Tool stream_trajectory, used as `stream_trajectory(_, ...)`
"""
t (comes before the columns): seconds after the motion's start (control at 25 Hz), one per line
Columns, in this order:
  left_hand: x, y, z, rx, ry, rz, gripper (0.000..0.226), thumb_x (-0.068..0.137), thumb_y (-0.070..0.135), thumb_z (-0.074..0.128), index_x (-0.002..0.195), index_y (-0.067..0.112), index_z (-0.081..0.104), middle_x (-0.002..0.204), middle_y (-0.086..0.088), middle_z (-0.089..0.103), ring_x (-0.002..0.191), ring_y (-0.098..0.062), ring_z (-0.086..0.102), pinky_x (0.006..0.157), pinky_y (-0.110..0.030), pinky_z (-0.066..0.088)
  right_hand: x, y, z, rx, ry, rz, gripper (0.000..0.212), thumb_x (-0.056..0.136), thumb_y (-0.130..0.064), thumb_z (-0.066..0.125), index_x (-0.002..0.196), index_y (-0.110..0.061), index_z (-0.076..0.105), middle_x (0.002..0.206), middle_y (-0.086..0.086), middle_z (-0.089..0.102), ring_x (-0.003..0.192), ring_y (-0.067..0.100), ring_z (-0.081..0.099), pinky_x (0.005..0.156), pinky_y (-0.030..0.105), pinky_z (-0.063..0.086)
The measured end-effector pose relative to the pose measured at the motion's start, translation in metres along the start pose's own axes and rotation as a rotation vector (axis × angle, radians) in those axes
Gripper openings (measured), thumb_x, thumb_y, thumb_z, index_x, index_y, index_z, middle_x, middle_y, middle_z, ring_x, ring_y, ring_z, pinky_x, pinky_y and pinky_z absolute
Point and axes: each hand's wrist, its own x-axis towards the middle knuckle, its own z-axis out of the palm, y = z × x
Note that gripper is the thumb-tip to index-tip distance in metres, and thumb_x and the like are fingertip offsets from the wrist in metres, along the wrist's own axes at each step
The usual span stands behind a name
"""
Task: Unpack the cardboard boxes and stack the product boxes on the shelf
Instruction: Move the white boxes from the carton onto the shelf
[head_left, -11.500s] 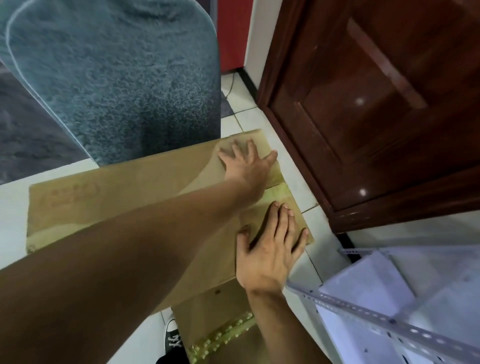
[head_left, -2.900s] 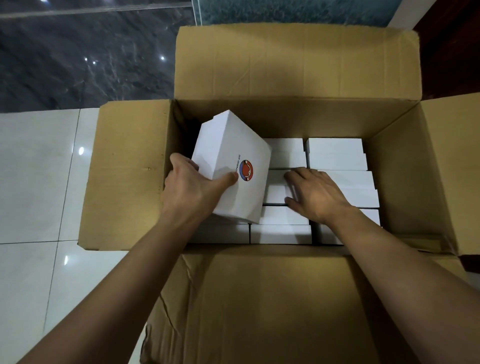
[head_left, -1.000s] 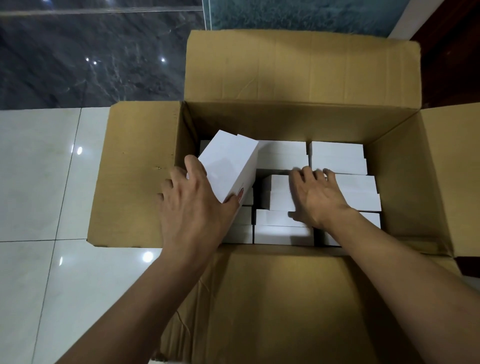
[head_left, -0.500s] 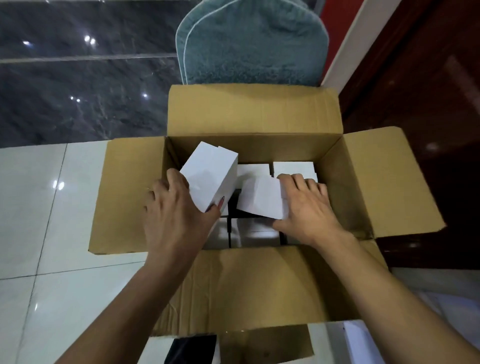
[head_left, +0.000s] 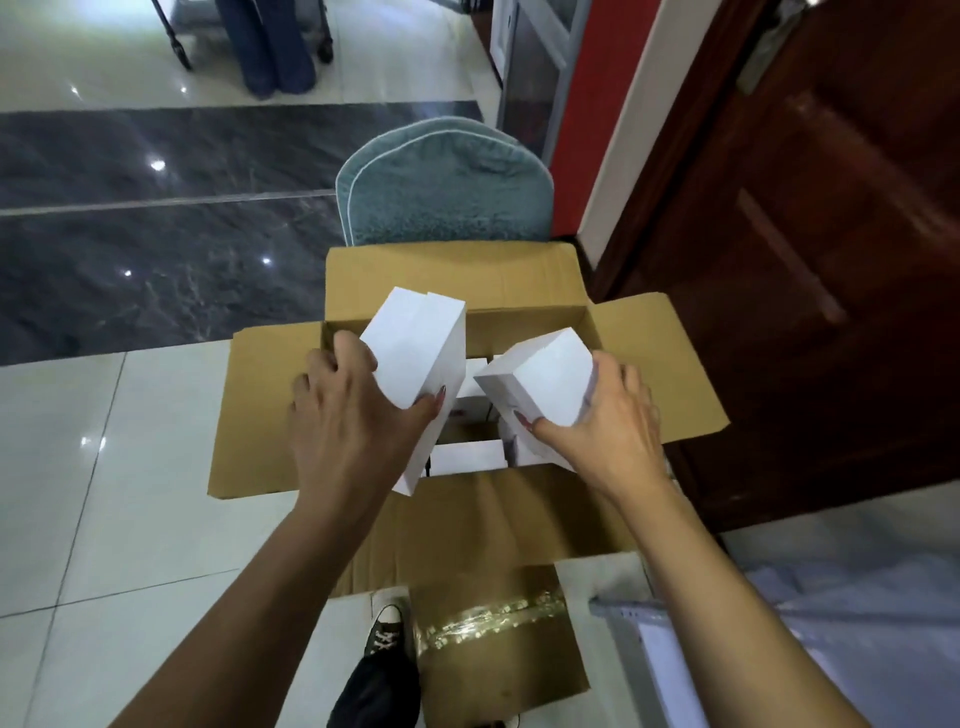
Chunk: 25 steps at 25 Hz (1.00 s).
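Observation:
An open cardboard box (head_left: 270, 405) stands on the floor with its flaps spread out. Several white product boxes (head_left: 467, 457) lie inside it. My left hand (head_left: 348, 415) grips a white product box (head_left: 421, 358) lifted above the left side of the carton. My right hand (head_left: 613, 421) holds a second white product box (head_left: 540, 384) raised over the right side. Both held boxes are tilted.
A taped, closed cardboard box (head_left: 498, 644) sits near my shoe (head_left: 384, 629). A white metal shelf (head_left: 779, 649) is at the lower right. A dark wooden door (head_left: 831, 260) stands right of the carton, a teal mat (head_left: 441, 187) behind it.
Both hands have risen out of the carton, each with a white box. The view has pulled back and up, showing more floor, the door and the shelf corner.

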Motion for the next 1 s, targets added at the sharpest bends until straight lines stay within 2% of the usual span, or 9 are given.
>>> stream_trajectory(0.16,-0.017,0.026,-0.029,-0.026,0.012,0.047,0.070,0.066,0.072,0.072,0.107,0.025,0.042,0.105,-0.003,0.055,0.088,-0.023,0.052,0.071,-0.043,0.057,-0.031,0.001,-0.044,0.097,0.099,0.070,0.096,0.065,-0.065,0.081,0.137,-0.026,0.031,0.132,0.004,0.044,0.126,0.026,0.045,0.104,0.048,0.045)
stream_trajectory(0.32,-0.027,0.053,-0.062,-0.103,-0.072,0.073,0.068,0.069,0.064,0.077,0.113,0.024,0.044,0.116,-0.005,0.055,0.102,-0.024,0.050,0.084,-0.046,0.053,-0.064,-0.002,-0.090,0.155,0.234,0.144,0.091,0.064,-0.065,0.077,0.134,-0.026,0.033,0.128,0.003,0.045,0.122,0.026,0.046,0.101,0.050,0.045)
stream_trajectory(0.44,-0.031,0.074,-0.091,-0.153,-0.095,0.146,0.063,0.071,0.059,0.077,0.112,0.023,0.045,0.114,-0.005,0.049,0.109,-0.029,0.049,0.091,-0.048,0.046,-0.091,-0.010,-0.125,0.202,0.355,0.218,0.090,0.061,-0.070,0.073,0.132,-0.030,0.033,0.125,0.001,0.045,0.118,0.025,0.048,0.098,0.053,0.048)
stream_trajectory(0.68,-0.045,0.100,-0.136,-0.238,-0.122,0.327,0.062,0.067,0.058,0.078,0.107,0.024,0.046,0.114,-0.007,0.054,0.109,-0.031,0.049,0.090,-0.047,0.044,-0.156,-0.029,-0.175,0.198,0.565,0.348,0.087,0.060,-0.068,0.074,0.129,-0.032,0.033,0.118,-0.006,0.041,0.114,0.021,0.046,0.094,0.052,0.049)
stream_trajectory(0.8,-0.059,0.109,-0.157,-0.293,-0.146,0.416,0.062,0.067,0.060,0.078,0.106,0.026,0.043,0.112,-0.007,0.052,0.108,-0.031,0.049,0.090,-0.047,0.045,-0.195,-0.039,-0.193,0.213,0.670,0.401,0.087,0.055,-0.073,0.068,0.126,-0.036,0.032,0.116,-0.009,0.039,0.112,0.019,0.047,0.092,0.051,0.051)
stream_trajectory(1.0,-0.088,0.128,-0.191,-0.352,-0.204,0.572,0.065,0.066,0.064,0.077,0.105,0.030,0.039,0.115,-0.007,0.052,0.107,-0.029,0.049,0.089,-0.047,0.048,-0.261,-0.055,-0.227,0.235,0.833,0.468,0.091,0.055,-0.070,0.070,0.131,-0.034,0.034,0.118,-0.009,0.041,0.117,0.018,0.046,0.098,0.052,0.050)
